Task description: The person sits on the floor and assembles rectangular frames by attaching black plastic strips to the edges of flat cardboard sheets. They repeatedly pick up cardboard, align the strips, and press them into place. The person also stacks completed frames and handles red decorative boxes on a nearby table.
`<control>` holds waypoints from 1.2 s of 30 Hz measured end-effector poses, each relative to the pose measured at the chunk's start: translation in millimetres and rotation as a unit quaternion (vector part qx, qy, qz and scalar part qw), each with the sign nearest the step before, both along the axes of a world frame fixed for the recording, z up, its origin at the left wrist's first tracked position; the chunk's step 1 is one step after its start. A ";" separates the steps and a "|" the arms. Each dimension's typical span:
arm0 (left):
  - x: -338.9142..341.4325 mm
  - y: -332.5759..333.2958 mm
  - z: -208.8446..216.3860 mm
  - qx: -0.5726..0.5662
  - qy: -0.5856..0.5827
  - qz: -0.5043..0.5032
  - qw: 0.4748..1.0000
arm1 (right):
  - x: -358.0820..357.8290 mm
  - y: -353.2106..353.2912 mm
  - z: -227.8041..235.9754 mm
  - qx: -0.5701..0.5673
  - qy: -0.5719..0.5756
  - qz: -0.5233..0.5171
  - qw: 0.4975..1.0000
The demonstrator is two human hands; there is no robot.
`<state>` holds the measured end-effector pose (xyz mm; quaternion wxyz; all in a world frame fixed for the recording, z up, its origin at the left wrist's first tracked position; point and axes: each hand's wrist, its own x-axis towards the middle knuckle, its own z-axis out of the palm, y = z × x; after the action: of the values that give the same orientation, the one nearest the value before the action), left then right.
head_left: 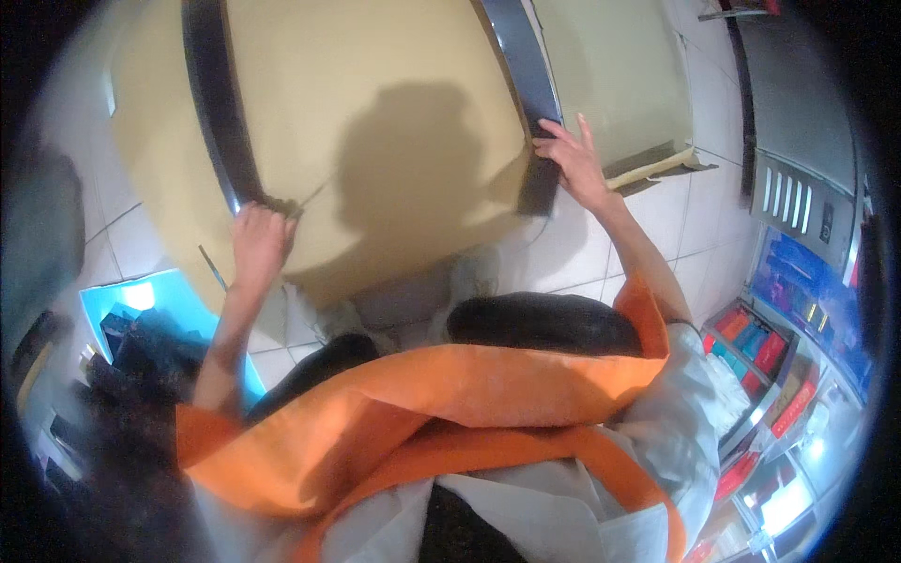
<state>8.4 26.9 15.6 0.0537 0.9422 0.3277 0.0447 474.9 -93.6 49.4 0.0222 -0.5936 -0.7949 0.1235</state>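
Note:
Two long, dark, glossy flat strips lie on a large tan sheet or board on the floor. My left hand [261, 246] is closed at the near end of the left strip [218, 103], its fingers curled over the edge; what sits under the fingertips is partly hidden. My right hand [574, 161] rests against the outer edge of the right strip [527, 70], near its lower end, with fingers apart and one pointing up. The tan sheet [300, 84] spreads between the strips, and a shadow of a head and arms falls on it.
A greenish sheet [610, 75] with a ragged edge lies beyond the right strip. Pale floor tiles [648, 225] surround the work. A bright blue box [108, 296] with dark pieces stands at left. At right are a grey metal cabinet [798, 103] and a bin [751, 347] of coloured packets.

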 end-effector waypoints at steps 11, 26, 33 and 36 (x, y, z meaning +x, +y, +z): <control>40.8 -0.3 -17.6 -0.017 0.007 -0.046 0.999 | -50.1 77.4 -32.9 -0.009 -0.119 0.170 0.978; 96.8 -13.1 8.5 -0.197 0.200 -0.167 0.945 | -133.9 58.1 -25.7 -0.110 -0.108 0.237 0.959; 100.9 -0.8 2.7 -0.271 0.126 -0.112 0.948 | -120.3 39.1 -12.9 0.066 0.050 0.126 0.989; 100.8 2.8 2.3 -0.283 0.182 -0.091 0.937 | -107.8 -21.8 -6.9 0.029 0.310 -0.256 0.915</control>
<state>109.2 29.7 17.9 0.2614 0.9059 0.2441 -0.2269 367.2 -115.3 42.5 0.3155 -0.7078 -0.5726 0.2678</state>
